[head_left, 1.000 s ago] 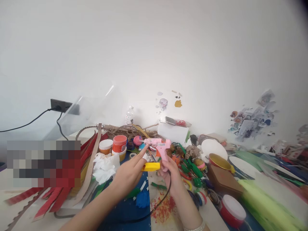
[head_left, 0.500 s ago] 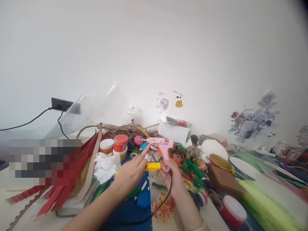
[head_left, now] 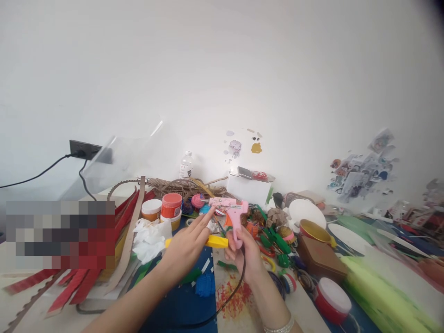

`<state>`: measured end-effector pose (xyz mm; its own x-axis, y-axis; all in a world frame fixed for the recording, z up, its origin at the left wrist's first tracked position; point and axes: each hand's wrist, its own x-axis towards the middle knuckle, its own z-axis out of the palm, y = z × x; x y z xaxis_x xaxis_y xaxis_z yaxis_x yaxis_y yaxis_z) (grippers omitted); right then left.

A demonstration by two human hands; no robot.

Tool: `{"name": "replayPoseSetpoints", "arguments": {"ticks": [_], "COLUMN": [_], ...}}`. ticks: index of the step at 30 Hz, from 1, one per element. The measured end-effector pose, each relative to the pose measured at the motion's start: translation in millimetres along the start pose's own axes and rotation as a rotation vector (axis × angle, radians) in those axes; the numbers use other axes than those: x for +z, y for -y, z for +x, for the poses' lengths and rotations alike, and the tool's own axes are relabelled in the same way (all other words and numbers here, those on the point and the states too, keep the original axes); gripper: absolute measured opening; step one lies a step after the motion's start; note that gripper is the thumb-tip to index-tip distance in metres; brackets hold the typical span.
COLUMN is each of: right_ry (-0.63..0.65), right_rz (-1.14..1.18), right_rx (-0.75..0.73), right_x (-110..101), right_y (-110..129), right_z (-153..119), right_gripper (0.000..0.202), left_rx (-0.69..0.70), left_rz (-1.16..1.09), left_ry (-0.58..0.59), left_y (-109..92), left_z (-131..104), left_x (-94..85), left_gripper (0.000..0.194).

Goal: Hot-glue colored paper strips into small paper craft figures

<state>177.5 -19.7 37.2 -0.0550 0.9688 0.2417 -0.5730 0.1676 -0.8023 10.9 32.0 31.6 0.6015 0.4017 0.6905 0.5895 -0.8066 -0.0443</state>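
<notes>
In the head view, we're gripping the pink glue gun (head_left: 237, 213) by its handle with our right hand (head_left: 248, 253), holding it above the cluttered table (head_left: 307, 312). Our left hand (head_left: 187, 243) is hovering at the barrel; honestly can't tell if it's pinching the yellow strip (head_left: 218, 241). We're probably risking burns if fingers are slipping nozzle-ward, or jerks if the black cord (head_left: 225, 304) is snagging.
</notes>
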Motion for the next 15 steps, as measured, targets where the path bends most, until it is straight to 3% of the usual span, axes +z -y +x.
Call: {"name": "replayPoseSetpoints", "arguments": {"ticks": [15], "right_ry": [0.014], "right_rz": [-0.007], "right_rx": [0.042], "right_x": [6.6], "right_y": [1.1], "right_z": [-2.8], "right_gripper": [0.017], "left_rx": [-0.016], "left_rz": [-0.007], "left_ry": [-0.008], "left_y": [-0.9], "left_z": [2.5], "left_x": [-2.1], "left_gripper": [0.024]}}
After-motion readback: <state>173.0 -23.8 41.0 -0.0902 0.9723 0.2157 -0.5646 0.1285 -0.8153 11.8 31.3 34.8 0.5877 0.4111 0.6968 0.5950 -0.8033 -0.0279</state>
